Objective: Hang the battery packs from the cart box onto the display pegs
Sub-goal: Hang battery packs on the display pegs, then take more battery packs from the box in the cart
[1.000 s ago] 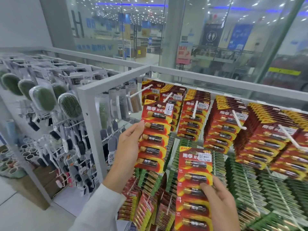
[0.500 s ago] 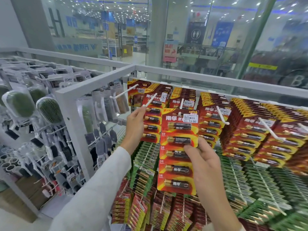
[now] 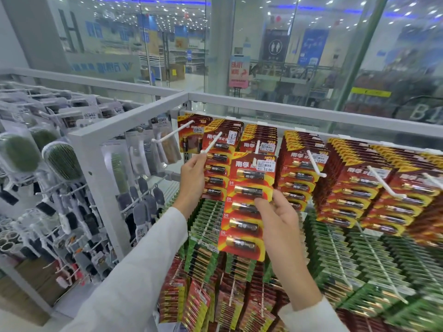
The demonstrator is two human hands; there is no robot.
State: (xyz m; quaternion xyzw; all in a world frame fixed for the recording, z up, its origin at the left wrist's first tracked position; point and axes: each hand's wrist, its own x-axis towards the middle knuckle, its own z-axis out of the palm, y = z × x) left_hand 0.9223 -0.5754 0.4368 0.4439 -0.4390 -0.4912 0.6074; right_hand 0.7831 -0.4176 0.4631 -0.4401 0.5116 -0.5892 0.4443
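My right hand (image 3: pixel 279 213) grips a long red battery pack (image 3: pixel 247 204) by its right edge and holds it upright in front of the display. The pack's top sits at the tip of a white peg (image 3: pixel 256 149) that carries more red packs. My left hand (image 3: pixel 191 178) is raised beside it and pinches the tip of the neighbouring white peg (image 3: pixel 212 142), where a row of red packs (image 3: pixel 217 168) hangs. The cart box is out of view.
Full pegs of red packs (image 3: pixel 359 185) run to the right, with green packs (image 3: pixel 335 248) below and more red ones at the bottom. A white frame post (image 3: pixel 96 168) stands on the left, with hairbrushes (image 3: pixel 62 161) hanging beyond it. A glass wall lies behind.
My right hand has lifted the red pack from low down up to the peg tip. My left hand has left the hanging pack's side and moved up to the peg's end.
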